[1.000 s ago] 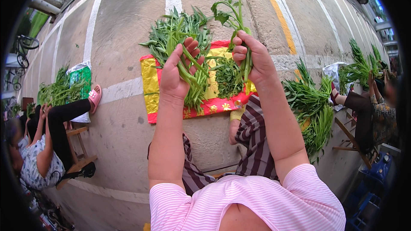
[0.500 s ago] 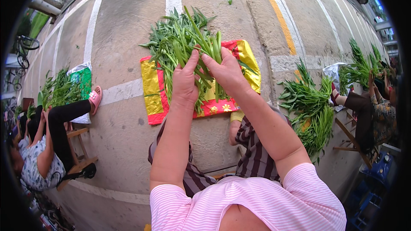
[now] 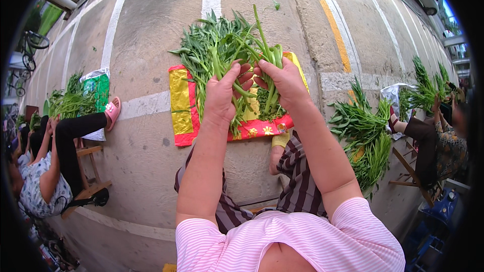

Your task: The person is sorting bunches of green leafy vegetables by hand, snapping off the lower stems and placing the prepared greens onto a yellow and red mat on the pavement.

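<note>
My left hand [image 3: 223,95] closes around a few green stems of water spinach [image 3: 216,64] that stick up past the thumb. Beside it, my right hand [image 3: 287,84] grips a bunch of thick stems [image 3: 272,102], whose ends point both up and down; one long stem [image 3: 259,22] rises well above the rest. A gap separates the two hands, with some fingers of each showing between them. Under and beyond them, a leafy heap of water spinach [image 3: 209,35] lies on a red and yellow plastic sack [image 3: 180,98] spread on the ground.
Seated people with more greens [image 3: 73,102] are at left, near a pink sandal [image 3: 113,112]. On the right lie big piles of greens [image 3: 370,158], close to a wooden stool [image 3: 413,171] and another seated person [image 3: 451,133]. White lines [image 3: 146,106] cross the concrete.
My hands have drawn apart, the right one shifting right with its bunch of stems. More of the sack and of the short green bits on it shows between them.
</note>
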The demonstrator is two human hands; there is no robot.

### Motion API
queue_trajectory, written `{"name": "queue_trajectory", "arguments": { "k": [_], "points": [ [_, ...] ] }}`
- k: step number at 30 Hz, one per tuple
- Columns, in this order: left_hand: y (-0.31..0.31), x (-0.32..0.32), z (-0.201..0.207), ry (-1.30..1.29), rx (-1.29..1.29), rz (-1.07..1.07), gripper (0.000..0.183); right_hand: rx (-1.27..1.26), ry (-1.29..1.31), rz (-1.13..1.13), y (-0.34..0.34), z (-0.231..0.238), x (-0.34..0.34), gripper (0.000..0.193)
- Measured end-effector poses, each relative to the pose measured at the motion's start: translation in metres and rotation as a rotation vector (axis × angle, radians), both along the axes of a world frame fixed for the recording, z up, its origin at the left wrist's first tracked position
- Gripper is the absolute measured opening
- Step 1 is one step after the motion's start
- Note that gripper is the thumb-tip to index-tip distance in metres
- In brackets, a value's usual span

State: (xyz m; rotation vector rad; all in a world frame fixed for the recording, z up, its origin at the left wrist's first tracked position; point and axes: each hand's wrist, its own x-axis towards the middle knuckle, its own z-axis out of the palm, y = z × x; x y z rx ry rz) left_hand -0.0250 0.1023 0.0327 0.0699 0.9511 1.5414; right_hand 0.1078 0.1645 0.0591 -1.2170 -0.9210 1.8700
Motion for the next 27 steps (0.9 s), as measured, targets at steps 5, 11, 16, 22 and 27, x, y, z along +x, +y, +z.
{"name": "queue_trajectory", "arguments": {
  "k": [5,11,16,22,27],
  "points": [
    [-0.002,-0.017,-0.003,-0.049,-0.023,0.143,0.014,-0.01,0.002,0.007,0.017,0.007,0.02,0.014],
    [-0.002,-0.051,-0.013,-0.109,-0.002,0.376,0.016,-0.1,0.161,-0.025,0.035,0.01,0.042,0.021],
    [-0.004,-0.045,-0.007,-0.158,0.028,0.27,0.023,-0.174,0.26,-0.027,0.04,0.012,0.047,0.021],
    [-0.003,-0.038,-0.008,-0.123,0.023,0.212,0.022,-0.157,0.213,0.046,0.035,0.016,0.044,0.02],
    [-0.003,-0.04,-0.005,-0.078,0.041,0.193,0.016,-0.122,0.178,0.119,0.033,0.016,0.042,0.018]
  ]
}}
